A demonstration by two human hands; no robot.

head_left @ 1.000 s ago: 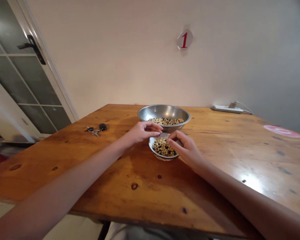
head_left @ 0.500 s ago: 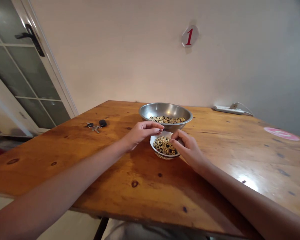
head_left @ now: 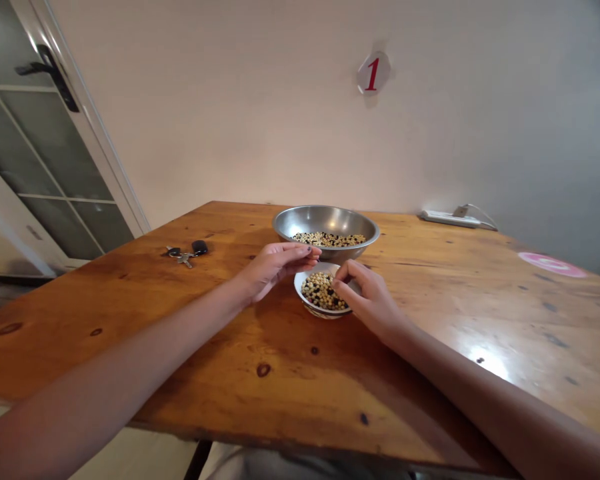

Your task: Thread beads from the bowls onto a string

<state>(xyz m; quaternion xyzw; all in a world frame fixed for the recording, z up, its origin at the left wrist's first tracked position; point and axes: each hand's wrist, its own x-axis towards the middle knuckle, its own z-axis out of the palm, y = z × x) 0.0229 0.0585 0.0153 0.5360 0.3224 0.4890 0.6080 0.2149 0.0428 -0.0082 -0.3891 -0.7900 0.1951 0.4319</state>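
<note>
Small bowl: a light-coloured bowl [head_left: 326, 313] sits upright on the wooden counter [head_left: 220, 400], just on the near side of the metal bowl [head_left: 336, 254]. It is probably stiff and breakable if knocked; the rim and outer wall offer the surest hold.
Beans in the small bowl: pale and black beans [head_left: 320, 293] lie mixed inside. Each one looks light, hard, smooth and apt to roll, so a fingertip pinch across its middle should suit it better than a wide grasp.
Metal bowl: wide, shiny and upright, with more mixed beans [head_left: 327, 239] in the bottom. It looks rigid and probably slick, and would be best taken by opposite sides of the rim.
Left hand: the hand [head_left: 273, 270] reaches in over the far left side of the small bowl, thumb and fingers drawn close together; whether a bean is between them, I cannot tell.
Right hand: the hand [head_left: 370, 293] is at the right side of the small bowl, thumb and forefinger curled near each other over the beans; whether they grip one is unclear.
Left side: keys [head_left: 185, 259] with a black fob [head_left: 199, 247] lie apart from the bowls.
Right side: a white power strip [head_left: 450, 219] lies near the wall [head_left: 230, 107].
</note>
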